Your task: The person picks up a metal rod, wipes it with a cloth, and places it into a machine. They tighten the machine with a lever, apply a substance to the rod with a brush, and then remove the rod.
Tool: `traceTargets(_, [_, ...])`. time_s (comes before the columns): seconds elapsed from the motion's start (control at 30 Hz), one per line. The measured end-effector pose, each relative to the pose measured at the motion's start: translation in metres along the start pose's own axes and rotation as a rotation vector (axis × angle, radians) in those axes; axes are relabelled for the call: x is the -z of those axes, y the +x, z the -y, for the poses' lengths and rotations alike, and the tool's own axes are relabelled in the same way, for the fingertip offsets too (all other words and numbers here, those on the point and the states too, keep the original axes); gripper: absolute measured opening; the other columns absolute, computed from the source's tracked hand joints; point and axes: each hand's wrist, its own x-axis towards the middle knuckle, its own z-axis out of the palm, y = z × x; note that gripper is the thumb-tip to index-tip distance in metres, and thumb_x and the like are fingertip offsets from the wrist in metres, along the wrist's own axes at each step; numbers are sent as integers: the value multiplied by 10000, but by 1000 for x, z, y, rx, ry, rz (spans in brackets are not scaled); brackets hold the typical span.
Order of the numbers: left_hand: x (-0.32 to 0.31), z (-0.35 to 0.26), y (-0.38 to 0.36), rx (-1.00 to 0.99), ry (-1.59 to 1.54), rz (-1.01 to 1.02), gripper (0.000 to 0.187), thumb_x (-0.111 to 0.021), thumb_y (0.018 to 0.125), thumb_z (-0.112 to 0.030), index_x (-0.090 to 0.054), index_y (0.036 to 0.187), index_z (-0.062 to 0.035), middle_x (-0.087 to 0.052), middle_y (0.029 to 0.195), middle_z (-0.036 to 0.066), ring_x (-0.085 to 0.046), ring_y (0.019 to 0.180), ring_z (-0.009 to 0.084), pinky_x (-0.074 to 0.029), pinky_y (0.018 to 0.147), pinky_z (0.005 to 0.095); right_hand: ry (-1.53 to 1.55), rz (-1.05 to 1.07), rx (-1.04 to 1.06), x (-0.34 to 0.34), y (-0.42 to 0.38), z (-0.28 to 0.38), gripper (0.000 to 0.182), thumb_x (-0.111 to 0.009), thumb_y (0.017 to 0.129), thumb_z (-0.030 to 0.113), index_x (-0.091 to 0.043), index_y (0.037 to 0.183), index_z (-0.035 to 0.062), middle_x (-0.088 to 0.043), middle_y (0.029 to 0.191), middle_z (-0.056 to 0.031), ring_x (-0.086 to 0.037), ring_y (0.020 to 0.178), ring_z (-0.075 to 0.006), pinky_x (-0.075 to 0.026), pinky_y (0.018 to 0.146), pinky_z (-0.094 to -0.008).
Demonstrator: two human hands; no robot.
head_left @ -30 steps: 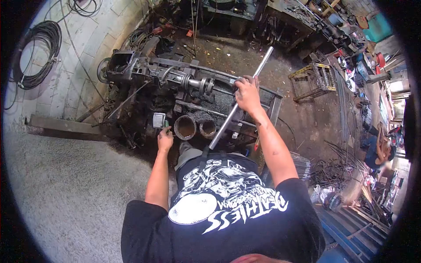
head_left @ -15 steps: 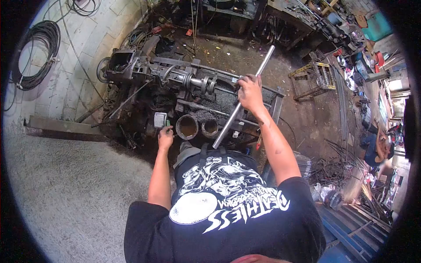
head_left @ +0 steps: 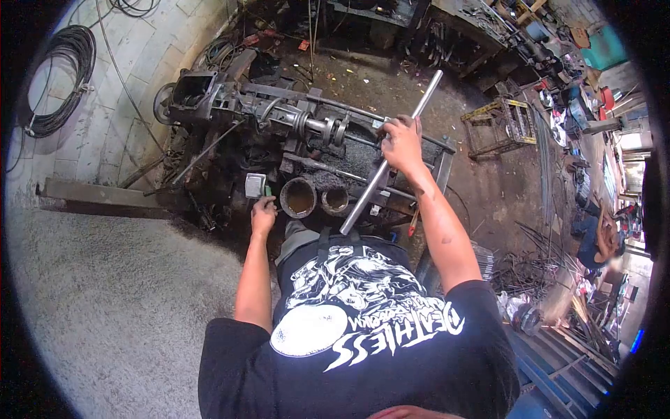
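My right hand (head_left: 401, 144) is closed around the middle of a long shiny metal rod (head_left: 364, 199), which slants above the machine (head_left: 209, 98). On the left, my left hand (head_left: 263, 215) is closed on the green handle of a brush-like tool (head_left: 255, 185) with a pale, flat head. Just right of that tool stand a larger round container (head_left: 299, 198) with brownish liquid and a smaller one (head_left: 335, 200). Beyond them lies the machine's shaft with round collars (head_left: 328, 130), near my right hand but apart from the fingers.
A coil of black cable (head_left: 63, 84) hangs on the left wall. A yellow-edged metal stand (head_left: 499, 128) is at the right, with metal bars beside it. Farther right, another person (head_left: 599, 237) is seated. A cluttered workbench (head_left: 474, 21) runs along the back.
The view has shifted slightly. Both hands keep their holds, and the rod and the green-handled tool stay in nearly the same places.
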Motion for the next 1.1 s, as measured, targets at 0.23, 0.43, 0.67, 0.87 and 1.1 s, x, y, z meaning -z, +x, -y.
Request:
traceTargets(0.23, [-2, 4, -5, -23, 1, -13, 223, -528, 901, -73, -660, 1078, -42, -667, 787, 90, -624, 639, 135, -503, 609, 278, 39, -62, -276, -8, 8, 15, 224, -585, 813, 302, -702, 820, 112, -680, 934, -64, -478, 1163, -299, -194, 1094, -553])
traceTargets(0.43, [-1, 15, -6, -41, -56, 3, 244, -511, 918, -72, -643, 1119, -29, -665, 872, 98, -640, 736, 155, -524, 640, 279, 3, -182, -188, -14, 7, 12, 187, -583, 768, 253, -683, 784, 96, -674, 918, -65, -481, 1144, -319, -205, 1084, -564])
traceTargets(0.67, [-5, 17, -5, -50, -96, -22, 249, -522, 905, -74, -646, 1117, -30, -674, 886, 103, -644, 742, 147, -531, 647, 266, -15, -102, -232, -12, 11, 18, 196, -616, 741, 272, -684, 799, 97, -674, 929, -79, -475, 1147, -332, -201, 1084, -563])
traceTargets(0.87, [-9, 28, -4, -28, -126, -21, 251, -522, 905, -66, -646, 1122, -38, -679, 879, 117, -651, 720, 152, -533, 644, 264, 50, -121, -234, -11, 10, 14, 225, -620, 738, 290, -691, 821, 94, -675, 915, -106, -472, 1157, -345, -205, 1089, -548])
traceTargets(1.1, [-6, 23, -1, 15, -148, 4, 296, -525, 859, -84, -649, 1125, -44, -684, 878, 135, -654, 707, 163, -534, 655, 281, 39, -137, -221, -10, 13, 20, 223, -613, 744, 283, -695, 822, 91, -679, 878, -121, -466, 1168, -363, -193, 1093, -560])
